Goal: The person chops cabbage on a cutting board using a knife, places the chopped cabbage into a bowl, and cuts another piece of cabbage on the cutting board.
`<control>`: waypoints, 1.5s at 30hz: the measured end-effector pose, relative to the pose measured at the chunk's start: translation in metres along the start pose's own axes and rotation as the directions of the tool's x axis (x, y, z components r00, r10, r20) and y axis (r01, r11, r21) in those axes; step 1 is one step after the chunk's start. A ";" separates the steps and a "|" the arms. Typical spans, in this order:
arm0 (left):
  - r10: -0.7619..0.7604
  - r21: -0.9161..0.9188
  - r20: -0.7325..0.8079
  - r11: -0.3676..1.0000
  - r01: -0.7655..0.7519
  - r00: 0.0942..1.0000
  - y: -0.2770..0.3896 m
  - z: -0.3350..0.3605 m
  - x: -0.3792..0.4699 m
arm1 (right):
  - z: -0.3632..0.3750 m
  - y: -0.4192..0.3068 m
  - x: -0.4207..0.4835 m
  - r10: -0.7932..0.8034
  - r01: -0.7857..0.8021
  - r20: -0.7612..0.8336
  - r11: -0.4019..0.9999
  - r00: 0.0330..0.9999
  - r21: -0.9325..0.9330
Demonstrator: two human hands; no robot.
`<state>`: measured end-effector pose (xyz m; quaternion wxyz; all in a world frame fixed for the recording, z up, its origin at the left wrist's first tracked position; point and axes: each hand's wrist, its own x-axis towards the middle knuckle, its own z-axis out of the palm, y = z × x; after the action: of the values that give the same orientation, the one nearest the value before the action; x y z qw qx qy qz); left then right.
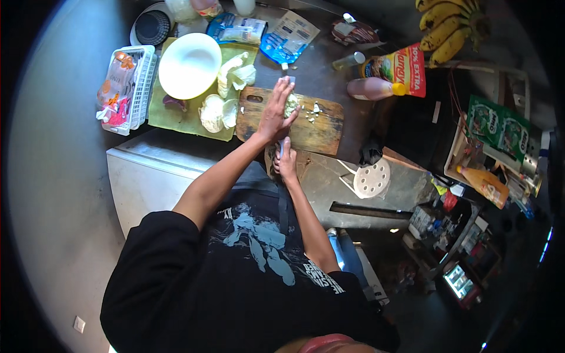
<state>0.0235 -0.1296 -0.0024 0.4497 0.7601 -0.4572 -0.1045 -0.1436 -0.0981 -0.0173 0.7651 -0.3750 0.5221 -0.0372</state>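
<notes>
My right hand (287, 162) grips the handle of a kitchen knife (281, 146) at the near edge of a worn wooden cutting board (315, 132). Flat above the blade lies my left hand (278, 110), fingers stretched forward and thumb apart; it hides most of the knife. The tip shows just past its fingers. Chopped pale cabbage (291, 105) sits beside and partly under that hand. Small white bits (311, 115) are scattered on the board to the right. A cut cabbage piece (212, 114) and loose cabbage leaves (237, 74) rest left of the board.
A white bowl (190, 66) and a purple piece (175, 103) are on a green mat (165, 117). Farther left stands a white plastic basket (142, 95). Blue pouches (282, 53) lie behind the board. At right are a yellow-capped bottle (375, 89), a red-and-yellow packet (415, 70) and bananas (448, 33).
</notes>
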 end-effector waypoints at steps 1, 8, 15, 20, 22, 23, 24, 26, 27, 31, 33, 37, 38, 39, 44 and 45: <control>0.001 0.020 -0.063 1.000 0.000 0.998 -0.004 -0.012 0.006 | 0.013 -0.010 0.002 -0.028 0.029 0.039 0.999 0.999 -0.029; -0.031 0.115 -0.294 0.991 0.068 0.955 -0.045 -0.123 0.053 | 0.125 -0.083 0.018 -0.142 0.180 0.259 0.975 0.955 -0.129; -0.240 0.244 -0.448 0.894 0.376 0.861 -0.126 -0.200 0.051 | 0.210 -0.129 0.031 -0.404 0.411 0.211 0.512 0.890 -0.754; -0.312 0.231 -0.506 0.850 0.474 0.805 -0.106 -0.194 0.012 | 0.189 -0.149 0.009 -0.457 0.392 0.141 0.518 0.878 -0.760; -0.267 0.151 -0.487 0.912 0.381 0.832 -0.087 -0.198 0.002 | 0.168 -0.146 0.009 -0.421 0.401 0.158 0.585 0.893 -0.705; -0.265 0.150 -0.482 0.914 0.376 0.835 -0.078 -0.196 -0.003 | 0.155 -0.141 0.006 -0.422 0.394 0.139 0.611 0.896 -0.687; -0.210 0.138 -0.423 0.946 0.292 0.881 -0.063 -0.191 -0.010 | 0.136 -0.134 0.007 -0.424 0.389 0.130 0.612 0.896 -0.688; -0.125 0.116 -0.315 0.979 0.169 0.941 -0.040 -0.180 -0.031 | 0.092 -0.110 0.010 -0.430 0.404 0.141 0.614 0.892 -0.678; -0.091 0.103 -0.266 0.987 0.123 0.960 -0.033 -0.171 -0.039 | 0.066 -0.095 0.011 -0.408 0.389 0.134 0.648 0.903 -0.655; -0.182 0.013 -0.252 0.981 0.191 0.950 -0.012 -0.144 -0.063 | -0.017 -0.026 0.007 -0.274 0.293 0.120 0.774 0.954 -0.562; -0.179 0.013 -0.238 0.982 0.187 0.955 -0.007 -0.135 -0.064 | -0.031 -0.011 -0.005 -0.243 0.261 0.111 0.773 0.964 -0.578; -0.126 0.009 -0.149 0.992 0.129 0.981 -0.001 -0.121 -0.057 | -0.022 -0.004 -0.014 -0.328 0.353 0.168 0.659 0.930 -0.664; -0.133 -0.009 -0.147 0.991 0.133 0.980 0.002 -0.117 -0.054 | -0.016 -0.005 -0.014 -0.326 0.348 0.165 0.652 0.931 -0.674; -0.138 -0.027 -0.143 0.990 0.136 0.980 0.006 -0.115 -0.049 | -0.012 -0.001 -0.011 -0.335 0.347 0.151 0.663 0.930 -0.663; -0.138 -0.039 -0.106 0.990 0.134 0.985 0.018 -0.098 -0.035 | -0.019 -0.014 -0.016 -0.380 0.222 -0.072 0.672 0.922 -0.707; -0.133 -0.040 -0.099 0.991 0.130 0.986 0.017 -0.091 -0.034 | -0.027 -0.018 -0.017 -0.368 0.162 -0.149 0.690 0.918 -0.705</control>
<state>0.0460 -0.0522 0.0545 0.4773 0.7853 -0.3808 -0.1028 -0.1675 -0.1178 0.0023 0.4791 -0.6914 0.5408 -0.0072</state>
